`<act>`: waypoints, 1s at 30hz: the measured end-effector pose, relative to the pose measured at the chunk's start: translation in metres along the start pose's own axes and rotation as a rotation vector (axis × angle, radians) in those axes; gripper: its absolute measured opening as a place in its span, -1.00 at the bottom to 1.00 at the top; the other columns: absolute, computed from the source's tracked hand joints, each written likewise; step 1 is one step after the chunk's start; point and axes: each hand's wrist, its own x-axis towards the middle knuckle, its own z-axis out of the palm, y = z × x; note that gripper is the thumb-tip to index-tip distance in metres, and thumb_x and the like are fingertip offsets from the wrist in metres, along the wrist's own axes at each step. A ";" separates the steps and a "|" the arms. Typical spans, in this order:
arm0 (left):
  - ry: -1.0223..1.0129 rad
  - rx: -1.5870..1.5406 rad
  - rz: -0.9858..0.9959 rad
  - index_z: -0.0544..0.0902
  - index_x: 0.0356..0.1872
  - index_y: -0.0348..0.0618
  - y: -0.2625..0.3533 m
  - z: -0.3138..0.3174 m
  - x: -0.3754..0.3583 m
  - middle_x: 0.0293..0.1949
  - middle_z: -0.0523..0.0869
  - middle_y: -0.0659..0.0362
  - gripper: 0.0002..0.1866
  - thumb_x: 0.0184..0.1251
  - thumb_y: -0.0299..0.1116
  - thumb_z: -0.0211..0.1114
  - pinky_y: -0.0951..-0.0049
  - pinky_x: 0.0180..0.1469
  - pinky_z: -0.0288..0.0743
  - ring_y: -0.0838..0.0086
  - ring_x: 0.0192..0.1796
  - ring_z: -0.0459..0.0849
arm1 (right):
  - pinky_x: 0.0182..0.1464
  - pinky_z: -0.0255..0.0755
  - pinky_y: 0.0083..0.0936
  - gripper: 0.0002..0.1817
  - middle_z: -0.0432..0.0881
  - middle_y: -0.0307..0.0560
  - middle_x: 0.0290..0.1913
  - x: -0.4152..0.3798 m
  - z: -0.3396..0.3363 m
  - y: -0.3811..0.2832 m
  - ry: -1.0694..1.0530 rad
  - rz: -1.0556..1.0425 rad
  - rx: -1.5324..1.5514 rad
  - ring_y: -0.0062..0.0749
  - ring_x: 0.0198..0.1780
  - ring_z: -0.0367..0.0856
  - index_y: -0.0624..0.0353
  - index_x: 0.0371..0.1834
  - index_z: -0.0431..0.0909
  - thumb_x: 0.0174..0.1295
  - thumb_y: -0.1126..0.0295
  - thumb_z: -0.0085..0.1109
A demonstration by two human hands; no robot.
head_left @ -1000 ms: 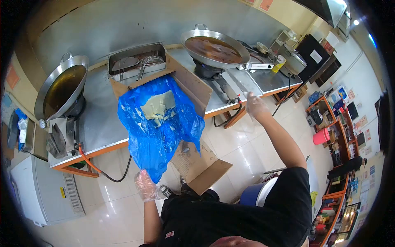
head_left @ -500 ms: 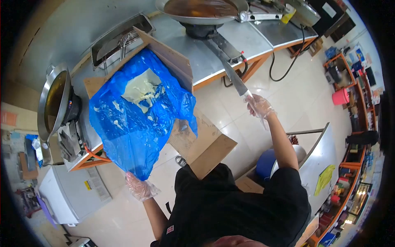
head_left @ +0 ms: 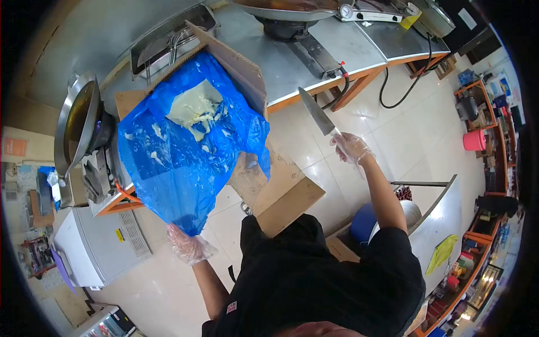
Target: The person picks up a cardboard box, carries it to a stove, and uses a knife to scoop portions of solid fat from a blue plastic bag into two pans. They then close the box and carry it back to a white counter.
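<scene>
A kitchen knife (head_left: 318, 114) points up and to the left from my right hand (head_left: 351, 149), whose gloved fingers wrap its handle. My left hand (head_left: 190, 245), in a clear plastic glove, is closed on the lower corner of a blue plastic bag (head_left: 185, 191) and stretches it toward me. The bag lines an open cardboard box (head_left: 238, 67) on the metal counter. Inside lies a pale, creamy fat-like block (head_left: 193, 105) with crumbled bits beside it. Smears of the same stuff cling to the plastic. One box flap (head_left: 289, 205) hangs down toward my body.
On the left a wok (head_left: 78, 126) of dark oil sits on a burner, and another wok (head_left: 292, 8) stands at the back. A metal basin (head_left: 143, 56) is behind the box. A white chest (head_left: 101, 247) stands lower left, a metal table (head_left: 441, 224) at right.
My left hand has moved slightly up and left, spreading the bag wider. My right hand holds the knife slightly lower in view. The camera view has shifted a little.
</scene>
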 end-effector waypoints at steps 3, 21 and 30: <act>-0.045 -0.019 -0.058 0.16 0.59 -0.04 -0.010 0.000 0.000 0.34 0.46 -0.19 -0.15 0.24 -0.64 0.23 0.04 0.33 0.44 -0.03 0.32 0.50 | -0.59 0.29 -0.54 -0.59 0.46 -0.22 -0.58 0.000 0.005 -0.008 -0.058 0.058 0.104 -0.55 -0.65 0.38 0.20 -0.15 0.57 0.53 0.04 -0.01; 0.121 -0.480 -0.475 0.64 -0.08 -0.23 0.051 -0.002 0.014 -0.17 0.65 0.16 -0.47 0.52 0.14 0.16 0.37 -0.04 0.47 0.42 -0.13 0.55 | -0.76 0.14 -0.75 -0.58 0.36 -0.34 -0.55 -0.037 -0.014 -0.052 -0.460 -0.321 0.858 -0.72 -0.75 0.22 0.16 0.06 0.44 0.56 -0.01 -0.06; 0.186 -0.822 -0.767 0.63 -0.20 -0.22 0.108 -0.019 0.043 -0.30 0.62 0.23 -0.45 0.48 0.19 0.19 0.43 -0.19 0.42 0.49 -0.25 0.51 | -0.56 0.26 -0.61 -0.50 0.47 -0.27 -0.45 -0.033 -0.019 -0.190 0.095 -0.432 0.434 -0.62 -0.61 0.32 0.25 0.22 0.52 0.47 0.05 0.09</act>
